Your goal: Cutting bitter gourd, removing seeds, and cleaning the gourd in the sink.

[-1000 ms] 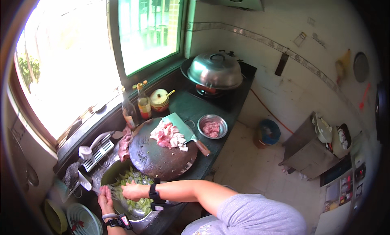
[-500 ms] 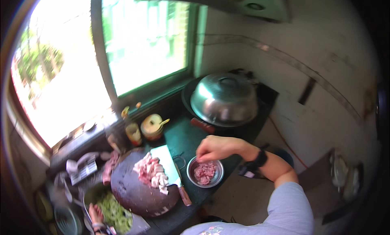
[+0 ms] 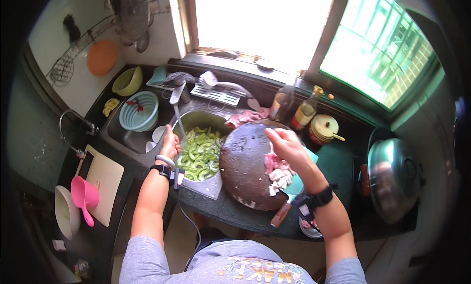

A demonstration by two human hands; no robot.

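Note:
My left hand (image 3: 170, 145) is closed, its thumb pointing up, at the left rim of the metal sink basin (image 3: 214, 118); whether it holds anything is hidden. Pale green vegetable slices (image 3: 198, 154) fill that basin beside it. Above the round dark chopping board (image 3: 248, 159), my right hand (image 3: 287, 145) is closed with the fingers drawn together, and I cannot make out anything in it. Cut pieces of raw meat (image 3: 278, 173) lie on the board just beneath this hand. A cleaver (image 3: 281, 214) rests at the board's right edge, partly covered by my right forearm. Partly behind my wrist is a small metal bowl (image 3: 310, 231) of meat.
Sauce bottles (image 3: 305, 112) and a lidded jar (image 3: 325, 128) stand below the window. At the right sits a domed pot lid (image 3: 394, 178). Left of the basin are a blue colander (image 3: 140, 112) and a tap (image 3: 91, 129); nearer lie a pale cutting board (image 3: 105, 188) and a pink dipper (image 3: 84, 193).
The view has swung left. My right hand has moved left from over the meat bowl to above the chopping board. My left hand stays beside the vegetable basin.

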